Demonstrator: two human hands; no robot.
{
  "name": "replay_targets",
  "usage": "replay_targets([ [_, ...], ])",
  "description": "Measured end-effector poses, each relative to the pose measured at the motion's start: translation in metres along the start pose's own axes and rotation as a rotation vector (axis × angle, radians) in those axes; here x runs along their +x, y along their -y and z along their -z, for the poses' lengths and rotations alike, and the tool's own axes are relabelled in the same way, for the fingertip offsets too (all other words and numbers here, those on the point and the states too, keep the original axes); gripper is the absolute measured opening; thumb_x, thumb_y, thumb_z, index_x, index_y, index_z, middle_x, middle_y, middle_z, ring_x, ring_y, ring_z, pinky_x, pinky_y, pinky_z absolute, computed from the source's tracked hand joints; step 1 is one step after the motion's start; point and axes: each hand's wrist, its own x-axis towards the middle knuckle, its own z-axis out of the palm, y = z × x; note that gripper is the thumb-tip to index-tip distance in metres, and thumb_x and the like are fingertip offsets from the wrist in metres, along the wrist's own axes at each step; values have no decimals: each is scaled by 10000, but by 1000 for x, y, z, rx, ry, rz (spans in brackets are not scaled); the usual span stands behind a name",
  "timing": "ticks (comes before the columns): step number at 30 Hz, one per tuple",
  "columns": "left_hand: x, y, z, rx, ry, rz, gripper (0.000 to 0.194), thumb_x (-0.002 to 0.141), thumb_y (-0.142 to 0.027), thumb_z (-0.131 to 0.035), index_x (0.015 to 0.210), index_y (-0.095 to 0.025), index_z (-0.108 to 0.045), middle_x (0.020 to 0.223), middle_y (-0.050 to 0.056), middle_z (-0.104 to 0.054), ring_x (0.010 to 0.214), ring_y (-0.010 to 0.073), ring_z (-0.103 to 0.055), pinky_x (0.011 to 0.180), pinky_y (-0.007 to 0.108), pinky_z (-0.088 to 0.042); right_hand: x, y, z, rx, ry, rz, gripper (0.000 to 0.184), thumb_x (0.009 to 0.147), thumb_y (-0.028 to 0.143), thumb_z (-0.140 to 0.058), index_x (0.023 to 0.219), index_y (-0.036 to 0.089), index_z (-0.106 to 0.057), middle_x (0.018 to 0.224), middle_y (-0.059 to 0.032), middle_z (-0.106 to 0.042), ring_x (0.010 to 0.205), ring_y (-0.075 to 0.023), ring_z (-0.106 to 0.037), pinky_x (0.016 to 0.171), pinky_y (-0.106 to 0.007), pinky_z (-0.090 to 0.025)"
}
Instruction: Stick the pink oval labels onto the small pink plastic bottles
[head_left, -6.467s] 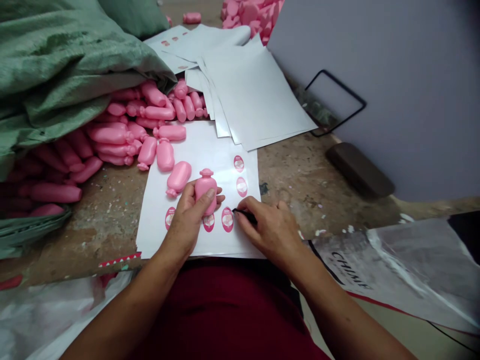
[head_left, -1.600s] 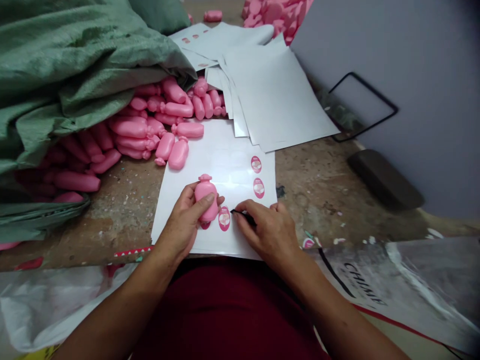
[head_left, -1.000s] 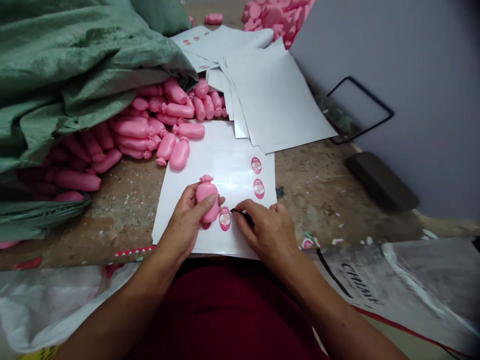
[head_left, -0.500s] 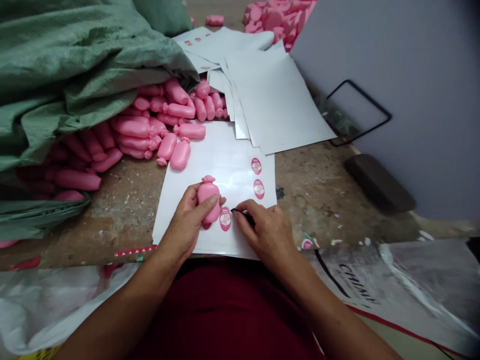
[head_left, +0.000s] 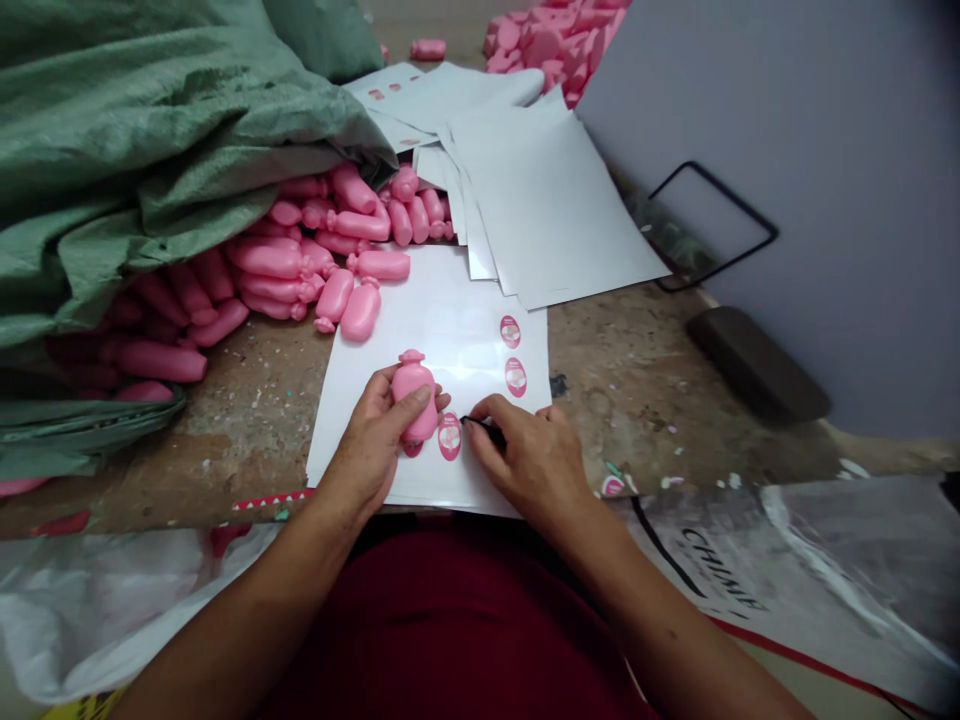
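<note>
My left hand (head_left: 375,432) is wrapped round a small pink bottle (head_left: 415,402), thumb across its front and neck pointing away from me. Under it lies a white sticker sheet (head_left: 352,400). An oval pink label (head_left: 450,437) sits on the sheet just right of the bottle, and another is partly hidden beneath it. My right hand (head_left: 529,450) pinches a thin dark pointed tool (head_left: 484,430), its tip beside that label's right edge; its exact kind is unclear. Further up the sheet are two more oval labels (head_left: 515,377).
Several pink bottles (head_left: 270,258) spill from a green sack (head_left: 172,150) on the left. Blank white sheets (head_left: 562,210) are stacked beyond. More pink pieces (head_left: 555,45) are heaped at the back. A grey panel with a dark block (head_left: 757,362) stands right on the worn table (head_left: 637,370).
The bottle in my left hand has shifted slightly left and tilted a little. My right hand and the dark tool stay almost in place by the label. The view has moved slightly.
</note>
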Motion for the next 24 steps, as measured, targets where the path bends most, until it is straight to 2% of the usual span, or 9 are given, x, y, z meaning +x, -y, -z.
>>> replay_targets([
  [7,-1,-1,-1,13,-8,-7,355,782,-266,-751,1078,-176,-576,956,58,-701,891,200,-714,678,243,-488,2,2,1,4,-2,-8,179,931,268,-527,852,193,-669,667,-24,-708,539,-164,-553,670,-309,-259],
  [12,-3,-3,-2,-3,-20,10,368,790,-251,-743,1109,-184,-573,976,57,-694,897,199,-717,747,275,-521,3,5,-3,2,-5,4,216,954,316,-511,845,197,-655,658,-11,-696,541,-160,-552,688,-317,-279],
  [16,-1,-2,-1,-36,-29,8,376,796,-246,-738,1130,-185,-577,1002,56,-688,919,200,-719,811,301,-535,4,5,-6,-30,-29,-38,226,907,375,-575,787,195,-642,642,-17,-672,542,-157,-519,699,-336,-288],
  [19,0,-2,-1,-40,-38,-8,410,791,-257,-746,1156,-197,-570,989,51,-689,919,196,-718,765,270,-527,7,3,1,186,41,-164,212,839,381,-618,714,212,-599,585,17,-600,538,-140,-472,679,-323,-318],
  [22,-1,-2,-2,-23,-35,-12,414,778,-268,-758,1138,-195,-568,965,47,-685,889,188,-714,712,245,-513,10,1,17,621,131,-314,259,809,425,-618,671,222,-535,591,35,-536,553,-128,-451,594,-282,-331],
  [24,-4,-3,-4,2,-28,-22,414,775,-267,-764,1132,-193,-569,985,48,-678,885,181,-709,733,251,-519,12,1,28,842,146,-355,268,797,431,-624,669,222,-518,608,37,-510,563,-122,-441,558,-267,-331],
])
